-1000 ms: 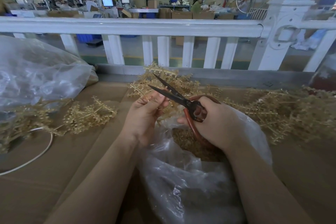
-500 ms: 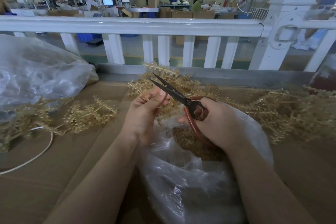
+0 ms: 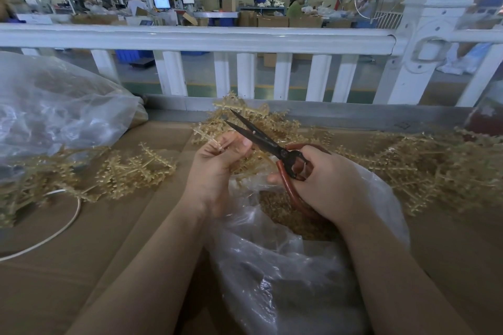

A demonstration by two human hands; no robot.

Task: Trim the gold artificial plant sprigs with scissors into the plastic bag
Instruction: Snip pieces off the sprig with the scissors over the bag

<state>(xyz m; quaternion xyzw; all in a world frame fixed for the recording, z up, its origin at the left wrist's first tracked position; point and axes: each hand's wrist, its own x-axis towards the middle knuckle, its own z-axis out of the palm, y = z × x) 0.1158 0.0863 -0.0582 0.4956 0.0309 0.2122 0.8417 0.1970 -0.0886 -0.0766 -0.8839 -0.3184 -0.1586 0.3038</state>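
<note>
The left hand (image 3: 217, 168) pinches a gold sprig (image 3: 206, 137) between thumb and fingers. The right hand (image 3: 324, 179) grips the scissors (image 3: 261, 139) by the red handles; the blades stand slightly apart, pointing to 11 o'clock, just beside the sprig. The bag (image 3: 272, 266) lies open below both hands and already holds trimmed gold pieces. Judged progress: partial. Untrimmed sprigs remain on the desk (image 3: 95, 239), in heaps at 3 o'clock (image 3: 435, 168) and at 9 o'clock (image 3: 130, 171).
</note>
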